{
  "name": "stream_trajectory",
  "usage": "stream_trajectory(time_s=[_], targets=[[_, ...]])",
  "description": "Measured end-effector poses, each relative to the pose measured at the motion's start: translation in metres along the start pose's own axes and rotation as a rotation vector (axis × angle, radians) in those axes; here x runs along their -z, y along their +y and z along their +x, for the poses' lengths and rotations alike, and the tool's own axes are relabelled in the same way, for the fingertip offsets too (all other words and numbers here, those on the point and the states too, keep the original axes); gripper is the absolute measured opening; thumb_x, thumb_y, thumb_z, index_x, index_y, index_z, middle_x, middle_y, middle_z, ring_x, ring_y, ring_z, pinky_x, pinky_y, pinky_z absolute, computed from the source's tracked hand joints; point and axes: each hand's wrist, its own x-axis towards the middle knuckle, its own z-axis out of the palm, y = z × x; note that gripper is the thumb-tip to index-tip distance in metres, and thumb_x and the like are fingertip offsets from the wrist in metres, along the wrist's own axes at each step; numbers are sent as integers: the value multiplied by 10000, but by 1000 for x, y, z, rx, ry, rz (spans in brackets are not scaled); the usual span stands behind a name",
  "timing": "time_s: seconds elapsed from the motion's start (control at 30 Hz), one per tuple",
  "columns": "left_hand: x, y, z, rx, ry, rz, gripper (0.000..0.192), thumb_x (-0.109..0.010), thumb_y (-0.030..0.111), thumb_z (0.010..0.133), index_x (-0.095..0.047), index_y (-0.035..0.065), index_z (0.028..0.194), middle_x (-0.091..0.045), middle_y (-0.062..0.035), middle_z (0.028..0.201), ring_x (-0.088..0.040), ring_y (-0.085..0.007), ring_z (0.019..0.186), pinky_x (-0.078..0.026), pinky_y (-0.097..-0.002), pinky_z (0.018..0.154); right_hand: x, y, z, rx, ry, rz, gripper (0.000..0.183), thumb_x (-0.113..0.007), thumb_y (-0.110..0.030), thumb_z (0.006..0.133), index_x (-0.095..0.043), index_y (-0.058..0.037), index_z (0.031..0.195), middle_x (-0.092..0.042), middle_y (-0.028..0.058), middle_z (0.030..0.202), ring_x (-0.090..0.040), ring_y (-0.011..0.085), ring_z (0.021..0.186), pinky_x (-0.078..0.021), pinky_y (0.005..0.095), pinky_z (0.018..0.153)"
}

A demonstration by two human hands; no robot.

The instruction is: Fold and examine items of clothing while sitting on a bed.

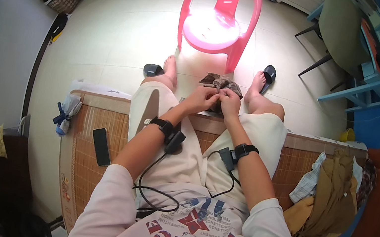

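A brown plaid cloth [223, 82] is bunched between my knees, with part of it hanging below my hands. My left hand [202, 98] pinches it from the left, thumb and fingers together. From the right, my right hand [229, 102] grips the same cloth, its fingertips touching those of the left. The exact spot pinched is too small to make out. Each forearm wears a black strap with a small device and a cable.
Ahead stands a pink plastic chair [210, 31]. A smartphone [101, 146] and a tied cloth bundle [67, 115] lie on the woven mat [88, 116] at left. Brown and plaid garments [335, 195] are heaped at right. Dark slippers [153, 70] are by my feet.
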Motion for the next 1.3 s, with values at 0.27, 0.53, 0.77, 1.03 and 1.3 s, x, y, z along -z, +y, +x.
stream_trajectory(time_s=[0.27,0.53,0.77,1.03,1.3], targets=[[3,-12,5,75,29,-103,231,-607,167,939,-580,-34,828,-502,-56,678,-438,-128,627,-396,-316,577,4,-13,3,20,-58,149,154,-647,-157,936,-688,-16,890,-617,-26,771,-517,64,740,-428,237,694],[7,-12,3,191,68,-353,297,-589,216,982,-521,63,736,-464,45,675,-414,-58,634,-343,-250,558,20,-31,-5,94,-268,466,133,-637,-165,964,-677,-47,918,-606,-40,825,-531,66,761,-429,225,716],[13,-19,7,368,258,-617,279,-535,252,1016,-539,87,791,-460,45,661,-422,-47,562,-333,-233,489,24,-33,-8,25,-179,769,103,-624,-160,979,-667,-66,977,-572,-65,875,-482,25,809,-381,188,739],[21,-14,5,457,499,-758,332,-527,338,1013,-532,100,783,-511,5,632,-440,-75,426,-350,-233,397,25,-32,1,104,88,481,152,-637,-199,980,-669,-51,961,-560,-71,801,-460,43,730,-380,202,664],[5,-2,-4,791,8,-351,481,-620,502,912,-614,33,807,-639,-53,677,-556,-131,456,-463,-248,426,22,-32,-4,156,-140,371,196,-645,-244,979,-667,-54,936,-526,-81,753,-420,24,669,-336,201,590]])
